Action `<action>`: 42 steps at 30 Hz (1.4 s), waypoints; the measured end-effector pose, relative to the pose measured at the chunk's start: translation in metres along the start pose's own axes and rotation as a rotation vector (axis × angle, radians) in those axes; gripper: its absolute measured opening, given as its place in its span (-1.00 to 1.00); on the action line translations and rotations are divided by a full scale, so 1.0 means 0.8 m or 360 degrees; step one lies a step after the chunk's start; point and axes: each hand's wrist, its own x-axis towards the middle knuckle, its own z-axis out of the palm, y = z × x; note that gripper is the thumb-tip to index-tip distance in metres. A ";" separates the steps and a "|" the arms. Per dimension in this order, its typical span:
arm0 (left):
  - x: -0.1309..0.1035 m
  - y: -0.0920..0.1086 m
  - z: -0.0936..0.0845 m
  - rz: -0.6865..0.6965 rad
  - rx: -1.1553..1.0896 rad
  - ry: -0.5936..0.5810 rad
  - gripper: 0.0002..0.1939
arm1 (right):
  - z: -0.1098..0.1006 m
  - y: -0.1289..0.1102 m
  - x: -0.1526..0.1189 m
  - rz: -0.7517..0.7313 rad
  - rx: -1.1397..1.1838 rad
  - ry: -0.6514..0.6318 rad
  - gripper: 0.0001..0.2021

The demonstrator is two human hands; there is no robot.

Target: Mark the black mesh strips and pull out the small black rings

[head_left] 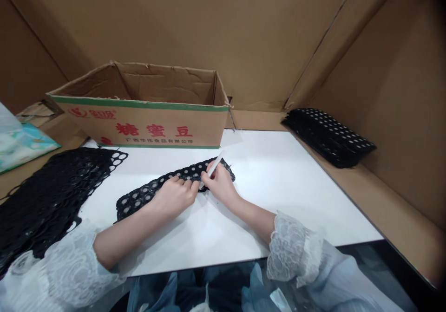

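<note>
A black perforated strip [139, 196] with rows of round holes lies slantwise on the white tabletop in front of me. My left hand [176, 193] presses on its near edge, fingers curled and closed against it. In my right hand [221, 182], pinched between thumb and fingers, is a slim white pen-like stick [215, 163]. Its lower end points down at the strip's near edge, close to my left fingertips. The exact tip is hard to make out between the two hands.
A pile of black perforated sheets [45, 186] lies at the left. Behind the strip stands an open cardboard box [156, 124]. A black perforated stack [327, 135] rests at the right by the cardboard wall [400, 94]. A plastic packet [24, 142] sits far left.
</note>
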 end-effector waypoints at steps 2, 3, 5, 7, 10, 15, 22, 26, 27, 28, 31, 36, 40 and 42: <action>0.000 0.001 0.001 -0.0021 0.0005 0.0046 -0.81 | 0.000 0.000 0.001 0.0003 0.0000 0.0003 -0.87; -0.001 0.000 0.001 0.0003 -0.0003 0.0053 -0.80 | 0.000 0.000 0.001 0.0006 -0.0009 0.0004 -0.88; -0.002 -0.005 0.000 0.0103 -0.0031 0.0028 -0.82 | 0.000 -0.001 0.001 0.0007 -0.0034 -0.0008 -0.88; -0.003 -0.011 -0.002 0.0198 -0.0061 -0.0016 -0.85 | 0.000 -0.001 0.001 0.0012 -0.0058 -0.0036 -0.89; -0.004 -0.015 -0.002 0.0180 -0.0044 -0.0030 -0.88 | 0.000 -0.004 0.000 0.0024 -0.0076 -0.0054 -0.89; -0.004 -0.010 0.004 0.0128 0.0006 0.0155 -0.83 | -0.001 -0.006 0.000 0.0048 -0.0088 -0.0066 -0.90; -0.007 -0.007 0.008 0.0044 -0.0024 0.0348 -0.77 | -0.001 -0.009 0.002 0.0025 -0.0143 -0.0108 -0.92; -0.007 -0.004 0.009 -0.0044 0.0003 0.0406 -0.77 | -0.003 -0.009 0.001 -0.0023 -0.0167 -0.0140 -0.92; -0.006 -0.003 0.010 -0.0073 0.0004 0.0414 -0.78 | -0.003 -0.008 0.001 -0.0043 -0.0172 -0.0151 -0.92; -0.006 -0.002 0.012 -0.0107 0.0002 0.0426 -0.78 | -0.003 -0.008 0.000 -0.0064 -0.0180 -0.0167 -0.92; -0.006 0.000 0.017 -0.0209 -0.0010 0.0450 -0.79 | -0.002 -0.007 -0.002 -0.0102 -0.0214 -0.0203 -0.91; -0.005 0.002 0.017 -0.0338 -0.0018 0.0378 -0.83 | -0.003 -0.007 -0.004 -0.0120 -0.0224 -0.0230 -0.92; -0.003 0.005 0.013 -0.0372 -0.0020 0.0336 -0.87 | -0.003 -0.007 -0.005 -0.0135 -0.0171 -0.0212 -0.92; -0.002 0.006 0.011 -0.0331 -0.0015 0.0314 -0.87 | -0.003 -0.006 -0.006 -0.0143 -0.0149 -0.0191 -0.93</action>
